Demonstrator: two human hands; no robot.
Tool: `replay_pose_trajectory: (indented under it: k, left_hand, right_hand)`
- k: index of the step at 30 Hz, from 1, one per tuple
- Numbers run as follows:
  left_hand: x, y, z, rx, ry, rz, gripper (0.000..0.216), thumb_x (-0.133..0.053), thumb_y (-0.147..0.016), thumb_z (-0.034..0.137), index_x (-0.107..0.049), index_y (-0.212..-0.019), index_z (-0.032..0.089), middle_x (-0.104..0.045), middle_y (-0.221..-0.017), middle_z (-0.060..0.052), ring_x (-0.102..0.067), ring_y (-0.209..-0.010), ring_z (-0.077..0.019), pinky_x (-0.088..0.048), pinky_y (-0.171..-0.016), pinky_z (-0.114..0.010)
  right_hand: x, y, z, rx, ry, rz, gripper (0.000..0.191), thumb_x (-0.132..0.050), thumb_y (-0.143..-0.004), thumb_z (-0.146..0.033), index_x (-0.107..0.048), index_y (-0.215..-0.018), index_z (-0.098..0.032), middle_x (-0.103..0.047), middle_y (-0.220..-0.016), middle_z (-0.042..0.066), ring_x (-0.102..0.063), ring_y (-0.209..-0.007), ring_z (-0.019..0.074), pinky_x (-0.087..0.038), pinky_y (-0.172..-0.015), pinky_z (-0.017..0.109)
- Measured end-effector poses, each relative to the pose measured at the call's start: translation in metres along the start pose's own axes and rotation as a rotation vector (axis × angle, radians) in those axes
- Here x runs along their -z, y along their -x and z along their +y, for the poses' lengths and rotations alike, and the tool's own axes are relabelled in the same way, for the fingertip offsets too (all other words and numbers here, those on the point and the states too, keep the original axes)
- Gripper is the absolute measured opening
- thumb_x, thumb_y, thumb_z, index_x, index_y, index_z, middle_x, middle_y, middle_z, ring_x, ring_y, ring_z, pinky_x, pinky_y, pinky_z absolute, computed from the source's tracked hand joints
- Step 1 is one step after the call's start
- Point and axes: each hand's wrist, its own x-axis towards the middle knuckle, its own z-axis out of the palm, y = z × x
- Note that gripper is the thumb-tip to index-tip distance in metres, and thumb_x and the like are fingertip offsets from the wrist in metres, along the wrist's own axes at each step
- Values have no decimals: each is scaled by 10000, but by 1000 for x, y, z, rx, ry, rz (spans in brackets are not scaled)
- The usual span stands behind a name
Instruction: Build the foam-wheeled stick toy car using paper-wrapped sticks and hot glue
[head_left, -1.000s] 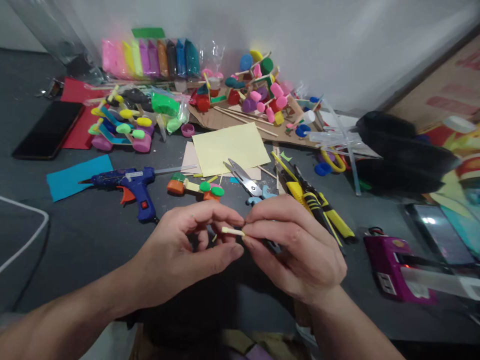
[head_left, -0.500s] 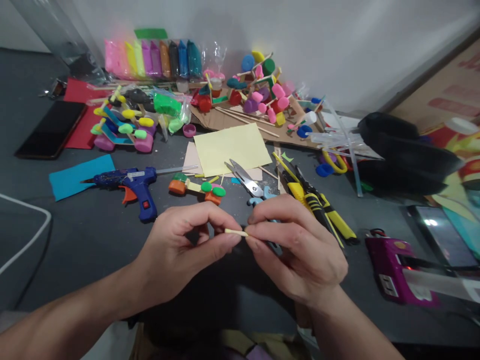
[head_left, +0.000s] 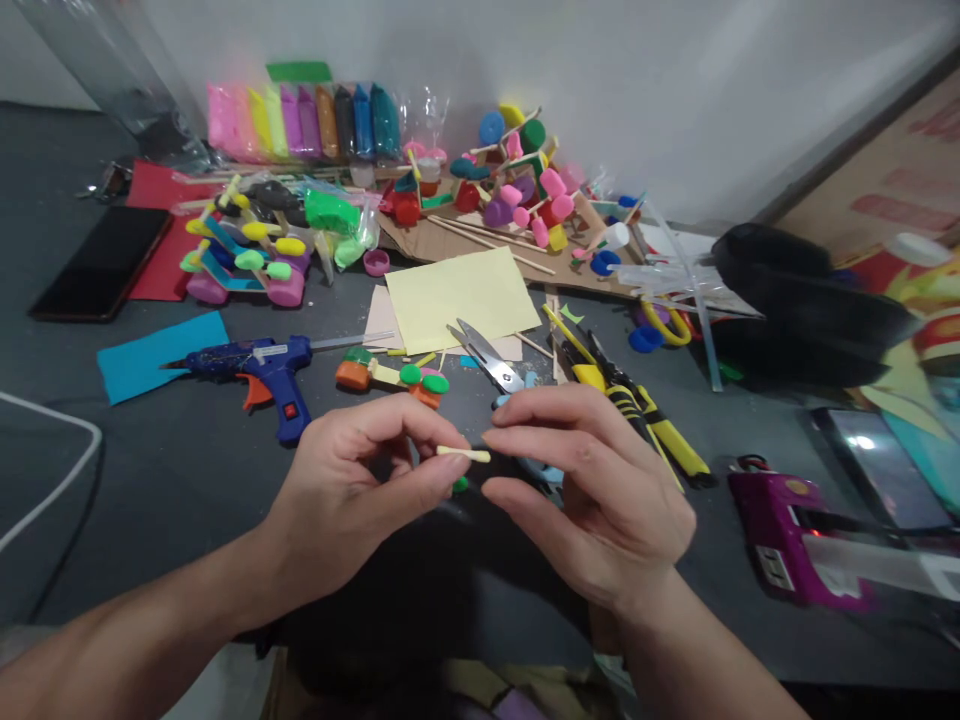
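My left hand (head_left: 352,500) pinches a short pale wooden stick (head_left: 463,454) between thumb and forefinger, just above the dark table. My right hand (head_left: 592,500) faces it, thumb and forefinger parted. The stick's right end lies just by that forefinger's tip, and nothing sits in that pinch. A small green bit (head_left: 459,485) shows just under the stick by my left thumb. Scissors with blue handles (head_left: 491,362) lie right behind my hands.
A blue glue gun (head_left: 262,365) lies to the left, and yellow-black pliers (head_left: 637,410) to the right. Yellow paper (head_left: 457,295), clay-and-stick models (head_left: 247,255) and clay packs (head_left: 307,120) fill the back. A purple device (head_left: 787,535) and phones (head_left: 101,262) sit at the sides.
My right thumb and forefinger have opened and let go of the stick. My left hand keeps it and has shifted slightly left and up. A green bit now shows below it.
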Motion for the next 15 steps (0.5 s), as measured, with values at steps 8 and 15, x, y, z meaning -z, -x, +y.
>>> replay_pose_trajectory:
  k: [8,15]
  left_hand:
    - [0,1,-4,-75,-51,-31,76,-729,-869,238,-760,-799,235,-624,-607,21,-550,-581,-105,-370,-466,-190]
    - [-1,-2,-1,-28,-58,-41,84,-723,-854,241,-757,-780,218,-636,-605,13,-553,-577,-106,-378,-473,-193]
  right_hand:
    - [-3,-2,-3,-7,-29,-17,64,-702,-910,-73,-703,-949,-123,-677,-975,58,-651,-890,122,-550,-804,256]
    - [-5,-1,-2,40,12,-24,127,-700,-869,-32,-703,-964,-117,-686,-972,75,-653,-846,149,-567,-755,301]
